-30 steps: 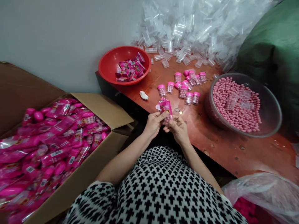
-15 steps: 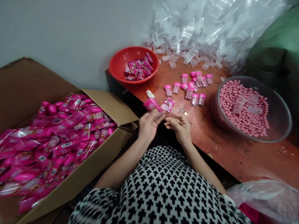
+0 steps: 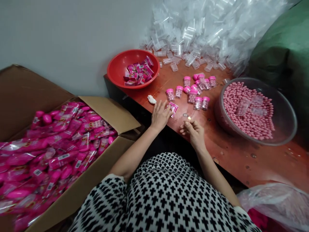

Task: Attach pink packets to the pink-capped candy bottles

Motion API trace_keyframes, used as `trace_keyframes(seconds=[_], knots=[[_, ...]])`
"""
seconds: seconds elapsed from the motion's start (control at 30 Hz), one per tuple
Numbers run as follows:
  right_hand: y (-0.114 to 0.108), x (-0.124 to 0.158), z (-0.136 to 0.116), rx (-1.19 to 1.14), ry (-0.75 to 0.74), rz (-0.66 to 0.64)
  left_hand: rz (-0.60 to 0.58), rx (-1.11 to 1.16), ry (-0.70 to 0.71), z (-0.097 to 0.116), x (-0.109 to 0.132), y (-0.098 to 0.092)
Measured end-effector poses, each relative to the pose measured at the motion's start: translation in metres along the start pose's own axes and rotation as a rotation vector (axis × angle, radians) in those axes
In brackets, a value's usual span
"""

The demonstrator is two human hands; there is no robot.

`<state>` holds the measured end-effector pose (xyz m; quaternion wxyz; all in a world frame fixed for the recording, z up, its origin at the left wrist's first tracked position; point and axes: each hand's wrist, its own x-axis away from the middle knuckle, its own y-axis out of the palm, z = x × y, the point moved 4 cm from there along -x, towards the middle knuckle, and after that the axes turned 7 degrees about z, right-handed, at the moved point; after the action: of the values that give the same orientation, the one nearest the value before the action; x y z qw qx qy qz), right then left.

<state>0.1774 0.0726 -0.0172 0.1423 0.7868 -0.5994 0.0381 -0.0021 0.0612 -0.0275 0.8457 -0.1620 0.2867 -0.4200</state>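
Observation:
My left hand [image 3: 160, 115] reaches onto the red-brown table [image 3: 231, 154], and its fingertips close on the left edge of a small pink wrapper [image 3: 174, 108] lying flat there. My right hand [image 3: 193, 130] hovers at the table's near edge with the fingers curled in and thumb against forefinger; I see nothing in it. Just beyond the wrapper stand several small clear bottles with pink caps [image 3: 193, 91], filled with pink beads.
An open cardboard box [image 3: 106, 111] of pink packets sits at my left. A red bowl [image 3: 116, 69] holds more wrappers. A clear bowl [image 3: 287, 109] of pink beads stands at the right, with a heap of empty clear bottles [image 3: 205, 29] behind and a plastic bag [image 3: 272, 199] at my right knee.
The packet both hands held a second ago left my left hand towards the box. My left hand then went forward onto the wrapper on the table. My right hand moved slightly forward.

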Motion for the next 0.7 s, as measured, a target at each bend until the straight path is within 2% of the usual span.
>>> trace_keyframes(seconds=[0.07,0.23,0.33,0.43,0.5,0.57,0.63,0.7], knots=[[-0.003,-0.002,-0.001,0.018,-0.005,0.003,-0.01,-0.037,0.005,-0.006,-0.003,0.008],[0.004,-0.016,0.0,0.091,-0.054,-0.006,0.057,-0.042,0.04,-0.013,0.001,0.007],[0.016,-0.032,-0.001,0.087,-0.129,0.02,0.109,-0.058,0.111,-0.006,0.009,0.006],[0.03,-0.047,0.0,0.032,-0.142,-0.032,0.107,0.035,0.139,0.011,0.019,0.001],[0.034,-0.054,-0.002,0.015,-0.135,-0.072,0.091,0.189,0.037,0.018,0.023,-0.005],[0.036,-0.057,-0.006,0.033,-0.133,-0.124,0.042,0.39,-0.186,0.019,0.024,-0.011],[0.037,-0.057,-0.012,0.087,-0.129,-0.233,-0.092,0.598,-0.454,0.015,0.026,-0.01],[0.038,-0.055,-0.017,0.17,-0.111,-0.38,-0.241,0.75,-0.659,0.014,0.03,-0.006]])
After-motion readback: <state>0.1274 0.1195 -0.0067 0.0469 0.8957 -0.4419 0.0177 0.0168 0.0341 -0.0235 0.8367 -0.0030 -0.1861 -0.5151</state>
